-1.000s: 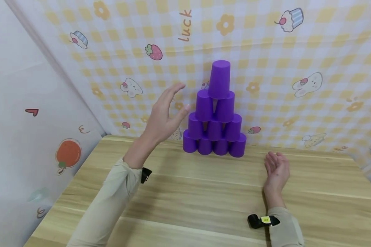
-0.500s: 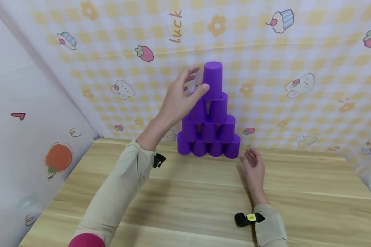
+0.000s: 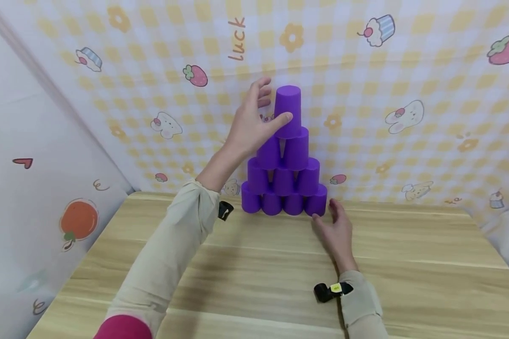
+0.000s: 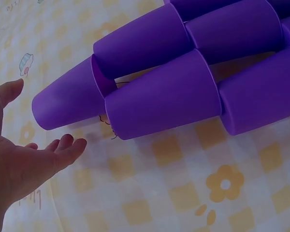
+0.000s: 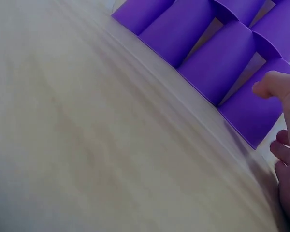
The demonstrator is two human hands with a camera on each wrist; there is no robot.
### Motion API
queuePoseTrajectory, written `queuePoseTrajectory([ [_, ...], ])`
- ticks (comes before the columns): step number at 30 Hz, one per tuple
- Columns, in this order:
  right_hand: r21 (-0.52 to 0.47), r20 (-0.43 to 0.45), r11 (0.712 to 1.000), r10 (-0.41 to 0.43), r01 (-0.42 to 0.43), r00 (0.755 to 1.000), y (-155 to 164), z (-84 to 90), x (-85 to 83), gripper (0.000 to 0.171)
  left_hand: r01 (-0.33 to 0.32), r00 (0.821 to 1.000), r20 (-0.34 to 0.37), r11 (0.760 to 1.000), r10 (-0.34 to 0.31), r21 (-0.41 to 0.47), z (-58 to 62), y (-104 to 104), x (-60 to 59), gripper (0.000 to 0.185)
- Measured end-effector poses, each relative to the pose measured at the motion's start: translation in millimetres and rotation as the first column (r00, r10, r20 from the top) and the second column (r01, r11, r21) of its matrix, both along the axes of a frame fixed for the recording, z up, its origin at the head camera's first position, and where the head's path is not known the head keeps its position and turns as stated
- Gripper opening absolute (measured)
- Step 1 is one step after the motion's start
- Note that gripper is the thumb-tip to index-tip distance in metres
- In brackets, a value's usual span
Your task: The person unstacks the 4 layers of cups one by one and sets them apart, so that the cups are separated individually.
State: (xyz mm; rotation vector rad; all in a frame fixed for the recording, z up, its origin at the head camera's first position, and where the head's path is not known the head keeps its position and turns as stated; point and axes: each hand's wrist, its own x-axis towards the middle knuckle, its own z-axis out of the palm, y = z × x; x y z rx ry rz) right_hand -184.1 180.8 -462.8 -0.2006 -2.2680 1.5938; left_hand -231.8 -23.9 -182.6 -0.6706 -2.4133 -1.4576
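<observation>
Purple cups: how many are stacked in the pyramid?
10 purple cups: four on the wooden table, then three, two, and the top cup. Cups behind could be hidden.

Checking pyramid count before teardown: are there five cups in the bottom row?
No. The head view shows four purple cups in the bottom row on the table, with three, two and one above.

A pyramid of purple cups (image 3: 285, 165) stands at the centre of the head view, at the far edge of the table (image 3: 254, 263), close against the checked backdrop (image 3: 407, 75); the gap behind it looks too narrow for a hand, though the view is poor there. The left hand (image 3: 254, 120) blocks the upper left flank beside the top cup (image 3: 288, 110). The right hand (image 3: 337, 230) sits at the lower right corner cup (image 3: 316, 203). Bare tabletop lies open in the lower half and far right of the frame. A side wall (image 3: 34, 179) closes the left.
</observation>
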Motion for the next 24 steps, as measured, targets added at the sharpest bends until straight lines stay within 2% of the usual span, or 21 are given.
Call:
queuePoseTrajectory([
  [3,0.02,0.009,1.0,-0.004,0.004,1.0,-1.7,-0.2,-3.3,0.075,-0.021,0.999,-0.036,0.999,0.019,-0.035,-6.5,0.6,-12.2,0.074],
  [6,0.029,0.008,1.0,-0.006,0.006,1.0,-3.1,0.5,-5.8,0.077,-0.026,0.998,-0.051,0.999,0.024,-0.037,-9.5,3.0,-17.8,0.073],
  [9,0.039,-0.013,0.999,-0.002,0.003,1.0,-4.0,0.5,-9.4,0.075,-0.011,0.999,-0.042,1.0,0.01,-0.021,-10.4,7.4,-20.1,0.071],
  [15,0.053,-0.06,0.999,0.004,-0.001,0.998,-8.0,-1.3,-15.8,0.069,-0.027,0.996,-0.087,0.999,0.023,-0.04,-11.5,18.8,-26.5,0.068],
  [20,0.088,-0.057,0.995,-0.032,0.037,0.998,-12.7,-3.4,-19.0,0.065,-0.064,0.993,-0.098,0.997,0.061,-0.034,-14.1,27.0,-31.7,0.065],
  [24,0.151,-0.082,0.985,-0.067,0.078,0.994,-12.2,-4.0,-21.2,0.059,-0.069,0.99,-0.124,0.996,0.062,-0.053,-15.7,32.0,-34.2,0.066],
])
